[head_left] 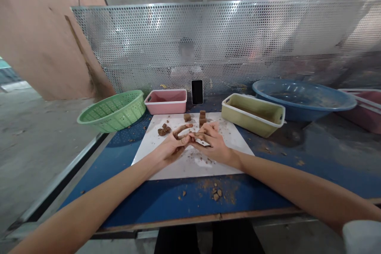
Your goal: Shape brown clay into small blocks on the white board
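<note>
My left hand (175, 143) and my right hand (212, 141) meet at the fingertips over a white board (175, 172). Thumb and fingers of each hand are pinched together where they touch; whatever lies between them, if anything, is hidden. The left index finger sticks out, and brown smears mark the fingers. Just beyond the right hand stands a small stack of brown clay blocks (202, 118). A single clay block (187, 117) sits left of the stack. Several clay lumps (164, 129) lie in a heap beyond the left hand. Crumbs dot the board.
On the blue table (133, 210), a green basket (119, 113), pink bin (166, 107), upright phone (197, 92), olive bin (250, 117) and blue basin (303, 107) line the back. Perforated metal (214, 27) rises behind. Clay bits (217, 194) lie near the front edge.
</note>
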A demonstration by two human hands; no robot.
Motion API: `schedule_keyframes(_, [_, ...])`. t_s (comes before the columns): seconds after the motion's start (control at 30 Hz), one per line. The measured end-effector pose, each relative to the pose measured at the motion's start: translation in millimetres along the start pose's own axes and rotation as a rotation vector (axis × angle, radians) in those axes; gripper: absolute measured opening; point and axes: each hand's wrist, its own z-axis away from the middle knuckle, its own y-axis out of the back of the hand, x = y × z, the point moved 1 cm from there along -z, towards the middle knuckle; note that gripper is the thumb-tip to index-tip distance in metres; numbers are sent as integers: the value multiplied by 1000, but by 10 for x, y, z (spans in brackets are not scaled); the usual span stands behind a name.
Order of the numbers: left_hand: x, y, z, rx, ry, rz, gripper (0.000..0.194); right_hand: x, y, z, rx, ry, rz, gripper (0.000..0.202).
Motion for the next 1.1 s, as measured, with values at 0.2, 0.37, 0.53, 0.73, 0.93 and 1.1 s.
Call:
schedule_keyframes(0.2, [6, -28, -8, 42, -14, -7, 63, 19, -11, 19, -14, -45, 4, 27])
schedule_keyframes(0.37, [7, -51, 13, 36, -7, -19, 62, 18, -7, 27, 9, -61, 13, 34])
schedule_keyframes(0.53, [10, -79, 21, 26, -11, 5, 57, -6, 6, -3, 16, -52, -17, 28])
schedule_keyframes(0.73, [17, -108, 12, -57, -9, 59, 51, -10, 13, -9, 35, -64, -53, 34])
schedule_keyframes(0.93, [-14, -38, -8, -41, -45, 55, 59, -15, 32, -26, 29, -41, 11, 39])
schedule_keyframes(1.1, [-12, -7, -11, -33, -32, 43, 66, -35, 40, -35, 20, 14, 63, 33])
